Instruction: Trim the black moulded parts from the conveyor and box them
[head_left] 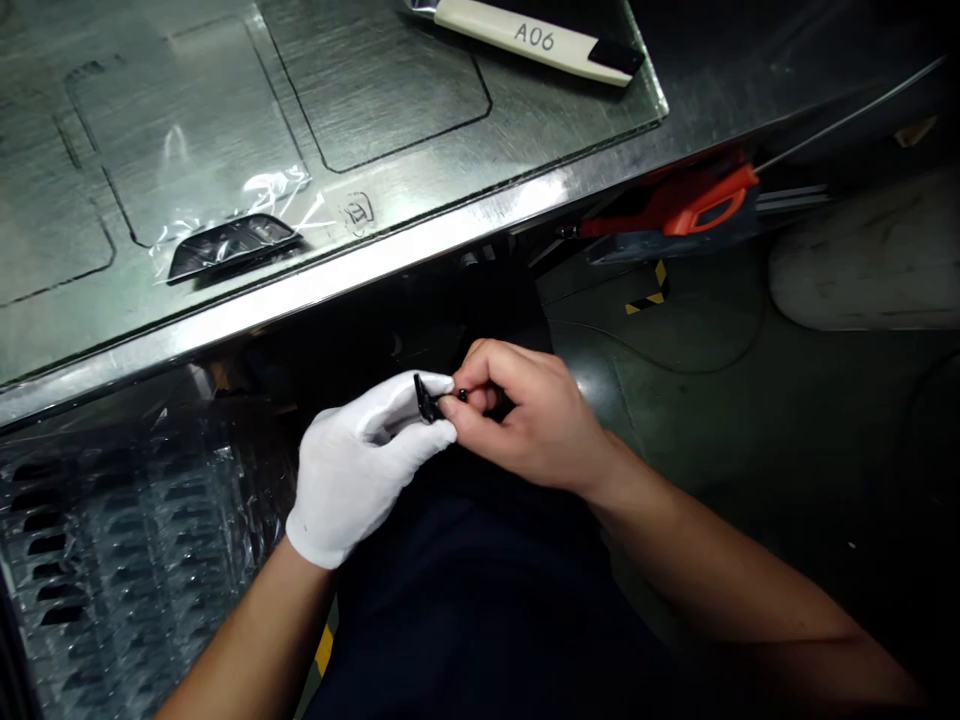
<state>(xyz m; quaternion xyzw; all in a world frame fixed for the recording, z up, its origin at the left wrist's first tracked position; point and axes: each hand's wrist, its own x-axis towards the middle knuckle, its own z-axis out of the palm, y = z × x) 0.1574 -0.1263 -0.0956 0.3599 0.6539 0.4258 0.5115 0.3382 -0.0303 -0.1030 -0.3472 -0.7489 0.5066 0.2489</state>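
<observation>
We see both hands together, just off the near edge of the surface and over dark clothing. The left hand wears a white glove; its grip is narrow, thumb and fingers closed on a small black part. The right hand, bare, meets it from the other side, its grip pinched on the part's right end. A dark knob shows between the right fingers; we cannot tell whether it belongs to the same part.

On the surface, near its edge, we find a black panel with clear film about it. A pale handle marked A06 lies at the far side. Past the edge, at right, is a red tool. At lower left, a clear tray holds rows of black pieces.
</observation>
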